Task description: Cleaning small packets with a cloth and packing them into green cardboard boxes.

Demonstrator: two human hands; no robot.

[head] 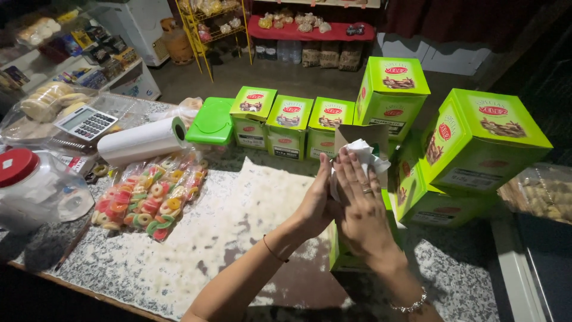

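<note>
left hand [314, 206] | fingers wrapped on the brown paper packet [363, 140] from 9 o'clock | right hand [360, 206] | fingers flat, pressing white wrapping [363, 154] | packet held above the bench [196, 238], green tins [286, 122] at 12 o'clock | risk: loose wrapping may slip out if the pressing eases, I judge

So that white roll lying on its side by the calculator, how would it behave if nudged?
The white roll would probably roll easily: it is a cylinder lying on its side. It looks light, like rolled paper or film. The candy bags beside it might stop it.
</note>
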